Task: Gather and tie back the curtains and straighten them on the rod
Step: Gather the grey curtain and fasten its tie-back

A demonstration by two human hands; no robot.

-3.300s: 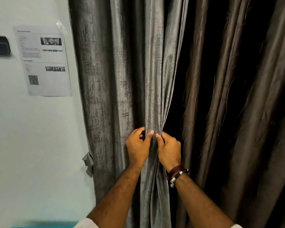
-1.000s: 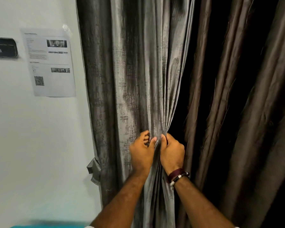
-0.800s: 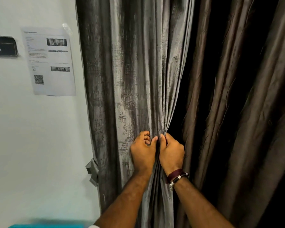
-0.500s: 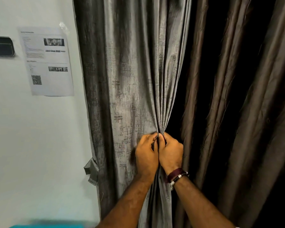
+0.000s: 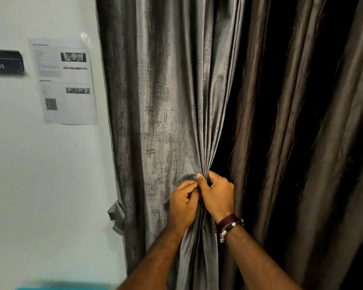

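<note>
The grey curtain (image 5: pixel 168 114) hung beside the wall, its inner edge bunched where the left hand (image 5: pixel 183 206) and right hand (image 5: pixel 217 197) pinched the pleats, fingers curled tight on cloth. Uneven gathering could let folds slip from that pinch. The rod lay out of frame, and the tie-back (image 5: pixel 116 216) was half hidden.
</note>
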